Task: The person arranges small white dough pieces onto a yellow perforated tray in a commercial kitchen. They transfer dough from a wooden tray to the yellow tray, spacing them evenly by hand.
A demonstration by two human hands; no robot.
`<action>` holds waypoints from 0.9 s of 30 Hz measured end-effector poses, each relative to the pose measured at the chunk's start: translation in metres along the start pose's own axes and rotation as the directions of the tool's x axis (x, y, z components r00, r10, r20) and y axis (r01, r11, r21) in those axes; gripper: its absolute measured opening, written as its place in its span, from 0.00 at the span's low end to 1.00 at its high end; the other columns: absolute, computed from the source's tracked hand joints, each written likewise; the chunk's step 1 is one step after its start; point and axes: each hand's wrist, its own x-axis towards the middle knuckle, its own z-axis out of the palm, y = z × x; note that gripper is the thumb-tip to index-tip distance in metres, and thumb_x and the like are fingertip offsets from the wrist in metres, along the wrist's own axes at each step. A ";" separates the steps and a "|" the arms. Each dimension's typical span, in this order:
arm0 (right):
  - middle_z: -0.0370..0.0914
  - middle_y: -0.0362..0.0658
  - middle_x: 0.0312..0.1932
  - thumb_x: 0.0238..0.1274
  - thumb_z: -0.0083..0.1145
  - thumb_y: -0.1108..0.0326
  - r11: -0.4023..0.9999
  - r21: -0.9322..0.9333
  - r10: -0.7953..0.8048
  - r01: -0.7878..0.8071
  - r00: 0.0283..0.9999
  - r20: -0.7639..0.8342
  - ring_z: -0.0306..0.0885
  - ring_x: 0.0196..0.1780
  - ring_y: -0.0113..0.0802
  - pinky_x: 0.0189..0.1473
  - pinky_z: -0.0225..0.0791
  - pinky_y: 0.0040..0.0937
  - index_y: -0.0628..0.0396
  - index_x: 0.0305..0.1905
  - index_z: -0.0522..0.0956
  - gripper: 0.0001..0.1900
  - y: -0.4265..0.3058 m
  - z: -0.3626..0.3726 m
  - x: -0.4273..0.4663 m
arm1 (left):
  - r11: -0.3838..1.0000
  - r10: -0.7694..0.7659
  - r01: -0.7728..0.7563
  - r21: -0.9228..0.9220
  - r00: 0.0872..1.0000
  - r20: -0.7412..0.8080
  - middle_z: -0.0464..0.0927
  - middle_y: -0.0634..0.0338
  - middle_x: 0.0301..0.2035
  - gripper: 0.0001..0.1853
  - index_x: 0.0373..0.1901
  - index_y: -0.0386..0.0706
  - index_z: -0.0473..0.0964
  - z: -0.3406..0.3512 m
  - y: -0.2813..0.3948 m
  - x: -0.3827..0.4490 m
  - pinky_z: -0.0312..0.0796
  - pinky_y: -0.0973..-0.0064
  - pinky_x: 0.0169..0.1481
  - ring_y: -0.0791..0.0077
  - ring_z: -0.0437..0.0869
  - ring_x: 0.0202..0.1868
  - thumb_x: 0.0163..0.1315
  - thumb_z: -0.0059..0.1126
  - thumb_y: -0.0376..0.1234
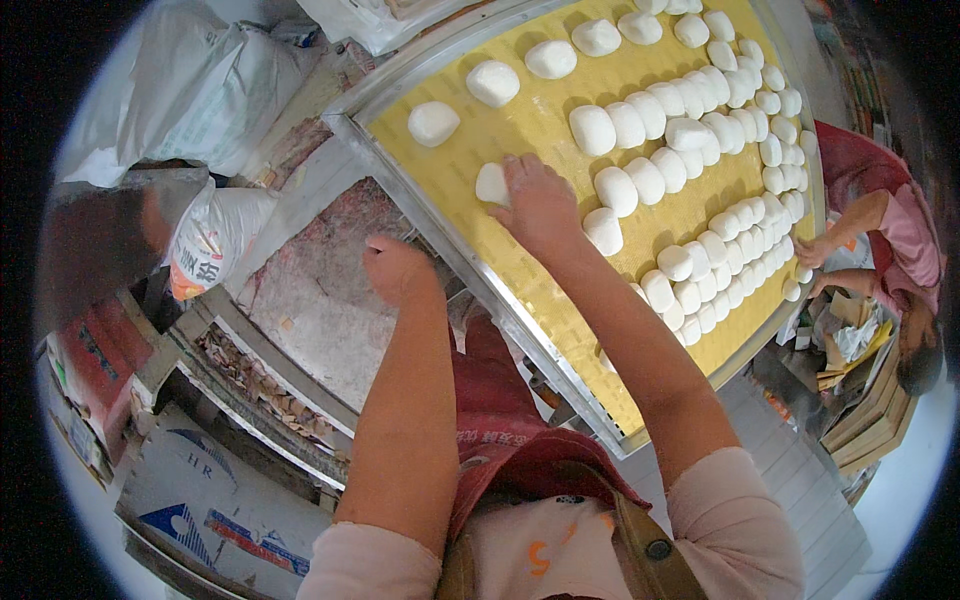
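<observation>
A metal-framed table (540, 330) with a yellow surface carries many white dough pieces, some standing in tight rows. My right hand (541, 202) reaches over its near left part, its fingers against the right side of one white dough piece (492, 184); whether they grip it or only touch it, I cannot tell. Two loose dough pieces (433, 124) lie farther up along the left edge. My left hand (397, 270) is off the table to the left, fingers curled in, with nothing visible in it. A row of dough pieces (619, 191) stands just right of my right hand.
A co-worker (900, 225) in pink has both hands at the table's far right edge. White sacks (217, 97) lie at upper left, above a smaller printed bag (217, 232). Flattened cardboard (870, 412) is stacked at right. A printed box (217, 510) stands at lower left.
</observation>
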 end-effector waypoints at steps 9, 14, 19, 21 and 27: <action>0.75 0.52 0.44 0.53 0.68 0.54 0.996 0.058 0.063 -0.067 0.996 0.068 0.79 0.47 0.52 0.41 0.75 0.48 0.59 0.48 0.71 0.25 -0.032 0.006 0.028 | 1.000 -0.007 0.007 -0.002 1.000 0.016 0.80 0.44 0.50 0.30 0.51 0.40 0.79 0.002 -0.004 0.005 0.71 0.48 0.56 0.42 0.81 0.51 0.69 0.33 0.51; 0.75 0.52 0.45 0.55 0.66 0.53 0.996 0.026 0.082 -0.082 0.997 0.017 0.79 0.47 0.52 0.43 0.75 0.47 0.60 0.47 0.71 0.25 -0.019 0.045 0.041 | 0.997 0.039 -0.036 -0.065 0.998 0.056 0.80 0.40 0.50 0.30 0.52 0.36 0.77 0.008 -0.005 0.002 0.71 0.47 0.55 0.40 0.80 0.51 0.70 0.32 0.50; 0.72 0.56 0.55 0.56 0.66 0.53 0.988 0.113 0.106 -0.108 0.994 0.029 0.75 0.58 0.53 0.57 0.71 0.46 0.61 0.58 0.70 0.31 -0.031 -0.008 0.031 | 0.992 0.125 -0.125 0.017 0.992 0.002 0.79 0.38 0.50 0.30 0.52 0.34 0.76 0.012 -0.015 0.011 0.71 0.47 0.55 0.38 0.80 0.51 0.71 0.31 0.49; 0.70 0.59 0.61 0.57 0.65 0.54 0.990 0.118 0.098 -0.075 0.975 -0.202 0.70 0.64 0.53 0.63 0.67 0.46 0.62 0.63 0.67 0.34 -0.003 -0.014 0.030 | 0.993 0.117 -0.117 0.012 0.993 0.002 0.79 0.38 0.50 0.30 0.51 0.33 0.77 0.003 -0.005 0.000 0.71 0.47 0.56 0.38 0.80 0.51 0.71 0.31 0.48; 0.70 0.53 0.63 0.56 0.65 0.58 0.957 -0.205 0.127 -0.207 0.930 -0.346 0.67 0.67 0.53 0.67 0.62 0.48 0.59 0.65 0.67 0.33 0.077 0.007 0.028 | 0.988 0.144 -0.144 0.061 0.990 0.001 0.79 0.39 0.51 0.30 0.50 0.33 0.78 0.011 -0.013 0.011 0.71 0.49 0.56 0.38 0.80 0.51 0.71 0.32 0.48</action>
